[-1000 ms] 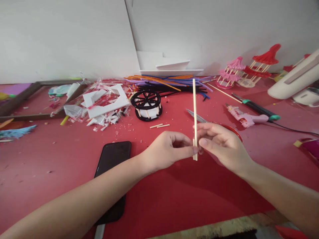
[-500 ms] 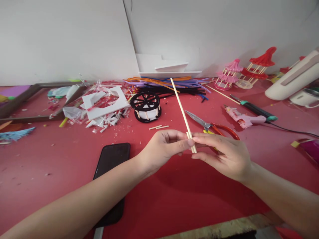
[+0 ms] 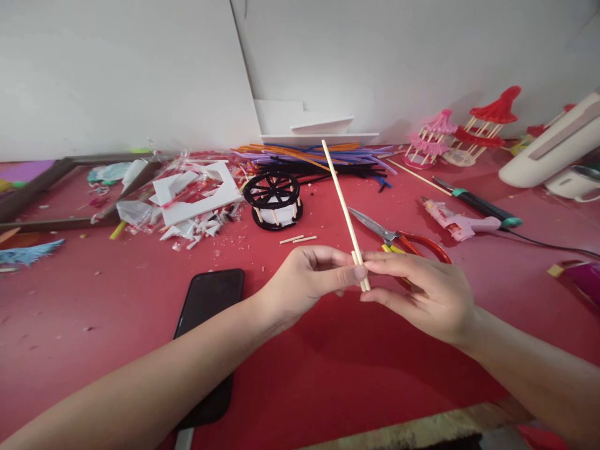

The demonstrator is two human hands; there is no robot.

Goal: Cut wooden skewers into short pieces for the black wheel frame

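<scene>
A long, thin wooden stick (image 3: pixel 340 197) leans up and to the left, with a short wooden stick (image 3: pixel 354 255) laid side by side against its lower end. My left hand (image 3: pixel 304 281) is closed, pinching both sticks between thumb and fingers. From the other side, the fingertips and thumb of my right hand (image 3: pixel 426 297) close on the lower ends of the same sticks. Two more short sticks (image 3: pixel 299 239) lie on the red table beyond my hands. Behind them stands a small round frame (image 3: pixel 272 200) of black fuzzy rings with wooden posts and a white base.
Pliers or cutters with red handles (image 3: pixel 424 240) lie just past my right hand. A pink glue gun (image 3: pixel 457 220) and a black-green soldering-iron-like tool (image 3: pixel 487 206) rest farther right. A phone (image 3: pixel 210 300) lies under my left forearm. Pipe cleaners (image 3: pixel 309 156) and white foam scraps (image 3: pixel 201 197) line the back.
The long stick has tipped from upright to leaning left. My right hand's fingers have closed in on the sticks' lower ends. Over the last half second the hands have barely moved.
</scene>
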